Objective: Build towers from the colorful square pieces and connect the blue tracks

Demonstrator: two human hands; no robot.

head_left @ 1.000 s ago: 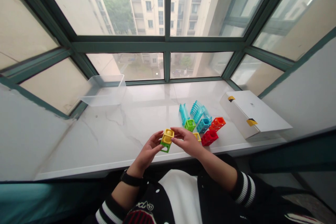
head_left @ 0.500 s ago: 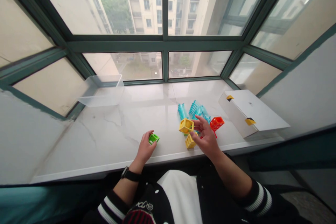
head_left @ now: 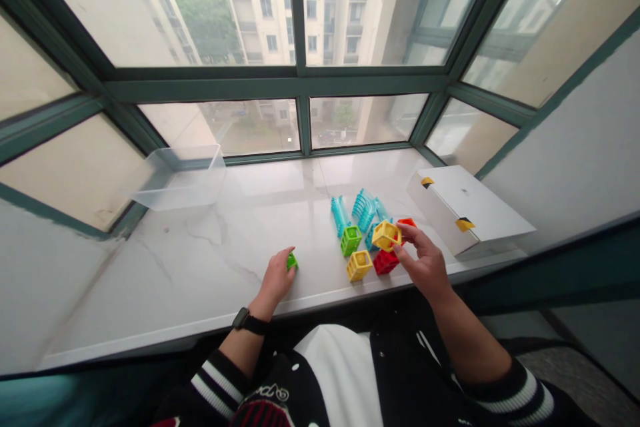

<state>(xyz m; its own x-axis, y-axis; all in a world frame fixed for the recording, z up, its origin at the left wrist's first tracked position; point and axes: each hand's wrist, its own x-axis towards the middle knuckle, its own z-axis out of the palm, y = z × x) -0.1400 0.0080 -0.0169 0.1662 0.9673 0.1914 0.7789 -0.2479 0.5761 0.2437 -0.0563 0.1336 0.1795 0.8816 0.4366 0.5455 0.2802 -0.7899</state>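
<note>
My left hand (head_left: 278, 275) is closed around a small green block (head_left: 293, 261), mostly hidden by the fingers, low over the sill. My right hand (head_left: 425, 265) pinches a yellow hollow block (head_left: 386, 235) above the group of toys. Beneath and beside it lie a red block (head_left: 385, 261), a blue block (head_left: 371, 238) and, partly behind my fingers, another red-orange piece (head_left: 407, 221). A second yellow block (head_left: 359, 266) stands near the front edge, with a green block (head_left: 351, 241) just behind it. Light-blue ribbed track pieces (head_left: 364, 209) lie at the back of the group.
A clear plastic bin (head_left: 180, 190) stands at the back left of the white marble sill (head_left: 210, 267). At the right is a white box (head_left: 470, 207) with yellow-and-black tabs. Green-framed windows (head_left: 265, 90) enclose the sill.
My right hand has moved right with the yellow block, uncovering the green block behind the standing yellow one. The left hand stays on its green block. The view has shifted slightly.
</note>
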